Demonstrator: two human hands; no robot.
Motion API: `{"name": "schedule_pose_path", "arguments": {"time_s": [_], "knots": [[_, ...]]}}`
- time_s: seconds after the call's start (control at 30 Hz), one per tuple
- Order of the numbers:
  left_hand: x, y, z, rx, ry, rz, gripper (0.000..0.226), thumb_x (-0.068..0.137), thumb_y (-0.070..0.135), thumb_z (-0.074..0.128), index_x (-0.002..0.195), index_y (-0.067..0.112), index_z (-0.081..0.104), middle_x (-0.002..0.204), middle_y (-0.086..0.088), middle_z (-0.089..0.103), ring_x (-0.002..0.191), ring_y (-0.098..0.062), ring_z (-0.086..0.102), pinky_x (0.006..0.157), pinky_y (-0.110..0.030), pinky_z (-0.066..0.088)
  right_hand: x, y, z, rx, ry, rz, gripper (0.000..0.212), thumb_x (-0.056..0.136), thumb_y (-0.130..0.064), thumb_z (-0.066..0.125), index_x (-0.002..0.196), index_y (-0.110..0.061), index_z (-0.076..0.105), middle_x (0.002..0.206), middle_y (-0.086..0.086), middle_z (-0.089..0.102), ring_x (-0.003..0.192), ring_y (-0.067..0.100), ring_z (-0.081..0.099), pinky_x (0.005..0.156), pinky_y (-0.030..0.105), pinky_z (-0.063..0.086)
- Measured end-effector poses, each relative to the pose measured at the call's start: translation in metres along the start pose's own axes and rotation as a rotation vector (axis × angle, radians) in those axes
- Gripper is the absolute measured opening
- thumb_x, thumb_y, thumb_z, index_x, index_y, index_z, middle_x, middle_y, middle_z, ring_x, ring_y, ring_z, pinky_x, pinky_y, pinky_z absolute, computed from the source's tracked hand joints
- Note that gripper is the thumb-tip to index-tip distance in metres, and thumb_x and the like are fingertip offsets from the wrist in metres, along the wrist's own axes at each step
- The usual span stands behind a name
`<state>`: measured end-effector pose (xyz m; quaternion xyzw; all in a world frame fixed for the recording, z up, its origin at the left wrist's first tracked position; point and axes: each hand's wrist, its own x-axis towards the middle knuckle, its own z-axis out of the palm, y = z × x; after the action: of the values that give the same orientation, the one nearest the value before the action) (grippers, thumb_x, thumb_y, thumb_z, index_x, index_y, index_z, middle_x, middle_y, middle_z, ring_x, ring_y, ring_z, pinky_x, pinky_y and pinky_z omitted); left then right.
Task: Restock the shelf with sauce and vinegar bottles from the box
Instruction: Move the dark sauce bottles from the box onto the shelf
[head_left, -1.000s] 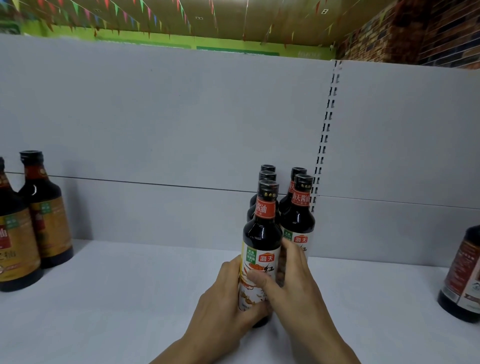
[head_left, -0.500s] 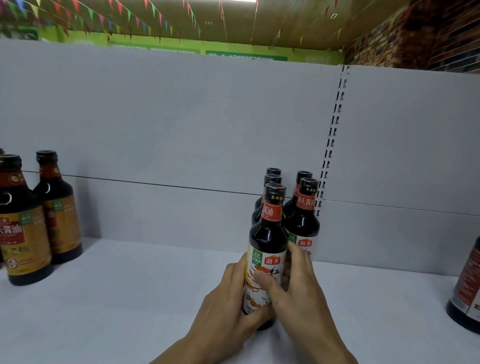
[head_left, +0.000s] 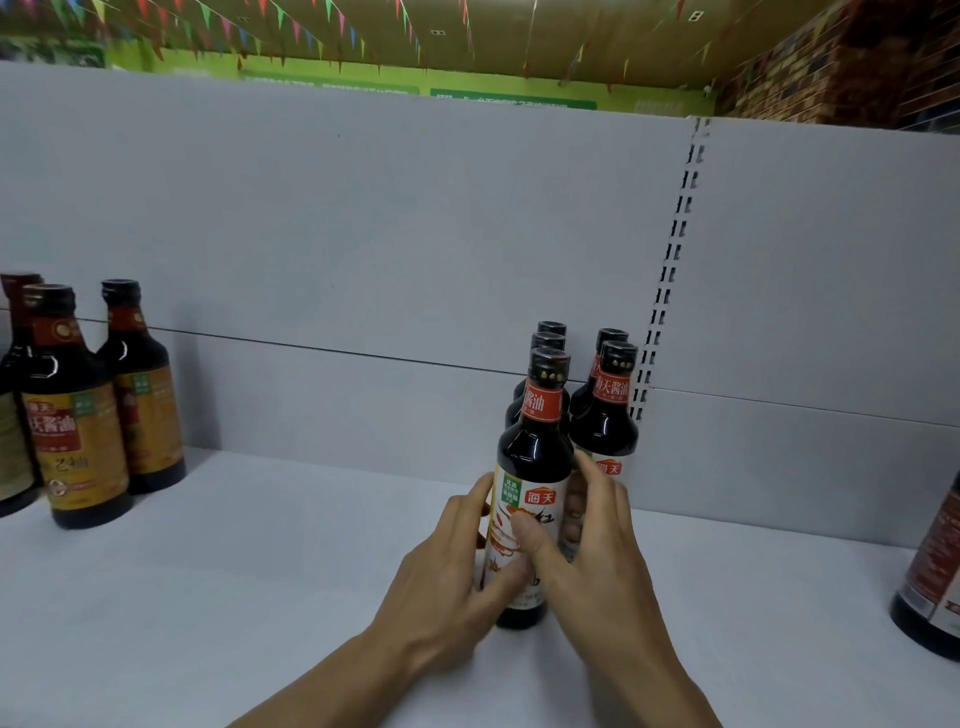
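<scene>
A dark soy sauce bottle (head_left: 535, 457) with a red neck band and a white label stands upright on the white shelf (head_left: 260, 571), at the front of a small cluster. My left hand (head_left: 447, 582) wraps its left side and my right hand (head_left: 587, 556) wraps its right side, thumb across the label. Behind it stand several matching bottles (head_left: 605, 415) in two short rows against the shelf's back panel. The box is out of view.
Three gold-labelled sauce bottles (head_left: 78, 415) stand at the shelf's left end. Part of another dark bottle (head_left: 935, 582) shows at the right edge. A slotted upright (head_left: 670, 270) runs down the grey back panel behind the cluster.
The view has shifted, bringing more of the left bottles into sight. Both hands stay around the front bottle, which stands in about the same spot before the cluster.
</scene>
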<state>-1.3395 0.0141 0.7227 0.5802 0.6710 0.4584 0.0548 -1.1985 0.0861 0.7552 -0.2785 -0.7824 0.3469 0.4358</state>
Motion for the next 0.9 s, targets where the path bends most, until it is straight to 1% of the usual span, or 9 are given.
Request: {"name": "schedule_pose_path", "arguments": {"time_s": [0.07,0.13,0.3,0.4,0.5,0.53,0.63,0.8,0.9], "knots": [[0.000,0.001,-0.005,0.033,0.013,0.001,0.082,0.083,0.089,0.031,0.155,0.053,0.014,0.136,0.025,0.046,0.109,0.001,0.061,0.087,-0.031,0.059,-0.003,-0.001,-0.003,-0.017,0.034,-0.041,0.066,0.091,-0.037,0.071,0.143,-0.053,0.032,0.138,-0.027,0.043,0.132,0.005,0.050,0.106,0.038,0.051],[-0.001,0.004,-0.010,0.075,0.032,0.003,0.083,0.083,0.090,0.025,0.155,0.051,0.014,0.138,0.023,0.044,0.113,0.001,0.059,0.087,-0.033,0.058,-0.005,-0.004,-0.006,-0.033,0.074,-0.075,0.060,0.092,-0.033,0.069,0.140,-0.049,0.035,0.131,-0.027,0.044,0.126,0.002,0.052,0.103,0.034,0.052],[-0.010,0.024,-0.022,0.111,0.120,0.003,0.060,0.092,0.077,0.028,0.148,0.054,0.027,0.131,0.024,0.048,0.112,0.004,0.057,0.082,-0.016,0.054,-0.013,-0.015,-0.011,0.017,0.108,-0.151,0.039,0.093,-0.029,0.066,0.123,-0.043,0.044,0.118,-0.022,0.053,0.115,0.005,0.056,0.094,0.034,0.055],[-0.018,0.038,-0.031,0.083,0.212,-0.041,0.057,0.095,0.070,0.033,0.146,0.045,0.039,0.128,0.025,0.052,0.110,0.010,0.056,0.080,-0.007,0.051,-0.016,-0.024,-0.010,0.019,0.092,-0.223,0.033,0.093,-0.030,0.063,0.120,-0.040,0.047,0.115,-0.019,0.053,0.111,0.005,0.056,0.089,0.027,0.053],[-0.035,0.046,-0.044,0.072,0.320,-0.089,0.045,0.099,0.058,0.049,0.142,0.045,0.044,0.122,0.027,0.055,0.108,0.015,0.056,0.079,-0.007,0.053,-0.018,-0.037,0.001,0.003,-0.013,-0.279,0.029,0.095,-0.024,0.065,0.119,-0.036,0.054,0.116,-0.020,0.054,0.111,0.000,0.055,0.087,0.010,0.046],[-0.043,0.048,-0.049,0.070,0.349,-0.105,0.043,0.099,0.054,0.053,0.140,0.044,0.046,0.121,0.026,0.057,0.108,0.014,0.057,0.080,-0.009,0.054,-0.019,-0.042,0.006,0.017,-0.065,-0.283,0.028,0.096,-0.024,0.065,0.119,-0.036,0.056,0.117,-0.021,0.054,0.112,-0.002,0.054,0.087,0.008,0.045],[-0.073,0.051,-0.068,0.070,0.427,-0.162,0.039,0.100,0.045,0.058,0.138,0.040,0.052,0.120,0.022,0.061,0.107,0.010,0.060,0.082,-0.010,0.054,-0.030,-0.058,0.023,0.048,-0.196,-0.320,0.025,0.096,-0.029,0.063,0.119,-0.039,0.057,0.118,-0.024,0.055,0.114,-0.002,0.053,0.087,0.010,0.045],[-0.133,0.053,-0.102,0.075,0.574,-0.289,0.035,0.100,0.039,0.060,0.135,0.039,0.055,0.119,0.020,0.063,0.106,0.008,0.062,0.081,-0.012,0.054,-0.053,-0.092,0.062,0.107,-0.418,-0.382,0.024,0.098,-0.036,0.059,0.119,-0.046,0.053,0.120,-0.029,0.054,0.117,-0.007,0.051,0.091,0.011,0.046],[-0.178,0.054,-0.124,0.073,0.673,-0.369,0.031,0.100,0.037,0.062,0.131,0.039,0.059,0.116,0.018,0.066,0.104,0.004,0.064,0.080,-0.018,0.056,-0.074,-0.114,0.093,0.184,-0.545,-0.397,0.021,0.099,-0.034,0.059,0.119,-0.041,0.058,0.120,-0.027,0.057,0.118,-0.005,0.053,0.093,0.015,0.047]]}}
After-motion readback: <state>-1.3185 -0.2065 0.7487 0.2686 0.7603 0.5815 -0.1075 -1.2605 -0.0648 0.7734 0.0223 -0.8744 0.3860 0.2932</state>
